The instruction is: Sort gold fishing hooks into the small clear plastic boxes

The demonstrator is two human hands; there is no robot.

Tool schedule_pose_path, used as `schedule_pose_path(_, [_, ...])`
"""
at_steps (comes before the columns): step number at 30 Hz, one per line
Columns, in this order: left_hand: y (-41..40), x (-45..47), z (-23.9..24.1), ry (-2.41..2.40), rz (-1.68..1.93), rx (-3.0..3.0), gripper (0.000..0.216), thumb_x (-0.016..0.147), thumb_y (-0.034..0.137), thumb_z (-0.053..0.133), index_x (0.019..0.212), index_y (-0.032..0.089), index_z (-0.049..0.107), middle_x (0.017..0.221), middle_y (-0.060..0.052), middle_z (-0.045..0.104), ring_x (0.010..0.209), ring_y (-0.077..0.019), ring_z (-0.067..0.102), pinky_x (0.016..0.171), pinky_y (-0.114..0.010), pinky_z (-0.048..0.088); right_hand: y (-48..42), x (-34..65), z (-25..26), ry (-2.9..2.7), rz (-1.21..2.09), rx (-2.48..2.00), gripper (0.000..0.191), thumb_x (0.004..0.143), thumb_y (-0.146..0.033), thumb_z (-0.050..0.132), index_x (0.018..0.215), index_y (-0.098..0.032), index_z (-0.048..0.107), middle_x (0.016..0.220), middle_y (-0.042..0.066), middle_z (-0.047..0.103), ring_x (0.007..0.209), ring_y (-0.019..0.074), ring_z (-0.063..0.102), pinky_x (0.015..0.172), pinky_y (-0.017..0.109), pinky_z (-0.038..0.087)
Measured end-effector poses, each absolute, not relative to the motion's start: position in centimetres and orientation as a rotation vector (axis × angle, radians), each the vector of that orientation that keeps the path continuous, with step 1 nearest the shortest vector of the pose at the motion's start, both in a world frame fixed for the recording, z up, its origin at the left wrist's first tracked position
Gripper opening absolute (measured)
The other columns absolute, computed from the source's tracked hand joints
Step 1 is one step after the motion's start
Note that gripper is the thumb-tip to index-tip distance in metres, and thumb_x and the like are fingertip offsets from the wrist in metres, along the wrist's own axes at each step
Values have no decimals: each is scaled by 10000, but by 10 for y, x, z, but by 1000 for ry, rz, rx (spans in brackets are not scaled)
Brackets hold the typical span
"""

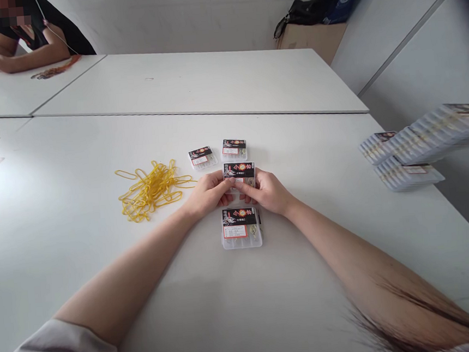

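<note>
Between my left hand (213, 191) and my right hand (267, 189) is a small clear plastic case (239, 171) with a black and red printed label. Both thumbs press on its front and the fingers curl behind it. Just nearer to me lies a similar case (242, 228), stacked on another that barely shows at its right side; small hooks seem to show through the lid. Beyond my hands are two more such cases, one at left (202, 158) and one at right (234, 150). A loose heap of yellow rubber bands (151, 189) lies left of my left hand.
Rows of similar cases (420, 138) stand stacked at the table's right side. Across the joined white tables (194, 86) a person (38, 45) sits at far left, near orange strands (58, 68). A cardboard box (308, 41) with a black bag (308, 10) stands behind.
</note>
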State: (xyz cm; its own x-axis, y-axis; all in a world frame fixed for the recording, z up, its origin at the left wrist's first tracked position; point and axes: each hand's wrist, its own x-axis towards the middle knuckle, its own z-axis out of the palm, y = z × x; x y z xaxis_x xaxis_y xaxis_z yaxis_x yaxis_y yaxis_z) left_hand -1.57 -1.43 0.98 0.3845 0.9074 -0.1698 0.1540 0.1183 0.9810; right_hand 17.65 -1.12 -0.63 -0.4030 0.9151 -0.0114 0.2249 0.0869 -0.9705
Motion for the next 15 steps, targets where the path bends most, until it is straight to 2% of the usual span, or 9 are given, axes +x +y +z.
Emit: schedule_pose_path(15, [-13, -16, 9, 1088, 721, 1352, 429, 832, 581, 642, 831, 156, 582, 613, 9, 555, 533, -97, 517, 530, -235, 426, -11, 177, -8, -1693, 1367, -1159, 423, 858, -622, 674, 925, -220, 562, 763, 22, 693, 652, 196, 677, 615, 334, 564])
